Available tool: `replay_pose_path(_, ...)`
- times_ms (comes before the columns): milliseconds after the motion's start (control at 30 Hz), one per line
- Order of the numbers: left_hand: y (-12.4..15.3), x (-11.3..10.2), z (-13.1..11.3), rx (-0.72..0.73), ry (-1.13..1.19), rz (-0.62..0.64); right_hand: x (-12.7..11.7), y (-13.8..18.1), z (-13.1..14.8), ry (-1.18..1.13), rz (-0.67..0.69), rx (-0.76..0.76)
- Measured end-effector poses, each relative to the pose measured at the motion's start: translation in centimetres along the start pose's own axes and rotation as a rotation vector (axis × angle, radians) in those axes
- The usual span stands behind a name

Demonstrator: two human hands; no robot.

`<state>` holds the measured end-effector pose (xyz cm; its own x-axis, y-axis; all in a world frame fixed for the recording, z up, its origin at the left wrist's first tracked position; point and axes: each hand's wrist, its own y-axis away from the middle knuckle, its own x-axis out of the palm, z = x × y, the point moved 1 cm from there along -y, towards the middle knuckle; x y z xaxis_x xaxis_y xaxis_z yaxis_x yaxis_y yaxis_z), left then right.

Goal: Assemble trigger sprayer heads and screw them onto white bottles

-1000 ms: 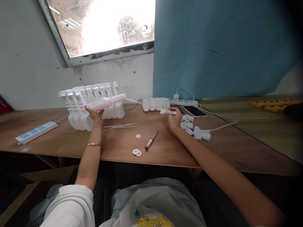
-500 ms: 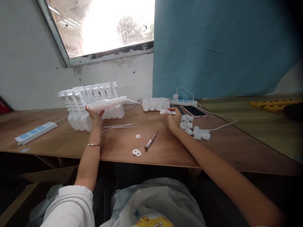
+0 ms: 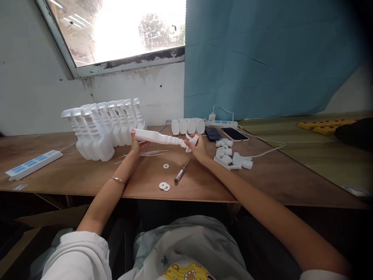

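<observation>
My left hand [image 3: 135,143] grips the base of a white plastic spray bottle [image 3: 155,137] that lies level above the wooden table [image 3: 87,175]. At the bottle's neck my right hand [image 3: 197,146] holds a white trigger sprayer head [image 3: 192,139] against it. A row of several finished white spray bottles [image 3: 99,128] stands left of my left hand. Loose white sprayer heads [image 3: 231,157] lie in a heap right of my right hand. Thin white dip tubes [image 3: 151,153] rest on the table under the held bottle.
A small screwdriver [image 3: 180,173] and three white washers [image 3: 164,186] lie near the table's front edge. White bottles [image 3: 188,126] lie at the back by a power strip [image 3: 221,123] and two phones [image 3: 234,134]. Another power strip [image 3: 32,164] sits at the left. A blue curtain [image 3: 262,58] hangs behind.
My left hand carried the bottle right and down, away from the row. My right hand moved left with the sprayer head and met the bottle's neck. The camera shifted slightly.
</observation>
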<state>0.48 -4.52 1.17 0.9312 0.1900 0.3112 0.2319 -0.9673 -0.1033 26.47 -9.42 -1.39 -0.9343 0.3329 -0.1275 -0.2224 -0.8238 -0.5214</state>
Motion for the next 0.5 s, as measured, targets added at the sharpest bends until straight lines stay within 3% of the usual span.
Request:
replay_pose_path(133,-0.2,-0.1,0.2,0.005,-0.025,0.033,0.2,-0.1,-0.2,-0.098,-0.035,0.092)
replay_pose_path(233,-0.5,-0.3,0.2,0.012,-0.03,0.029,0.4,0.1,-0.1,-0.202,0.11,0.116)
replay_pose_path(333,-0.8,-0.6,0.1,0.019,0.01,0.001,0.6,0.6,0.5,-0.154,0.238,0.091)
replay_pose_path(500,-0.6,-0.3,-0.1,-0.022,0.214,-0.03,0.4,0.8,1.2,-0.173,0.22,0.086)
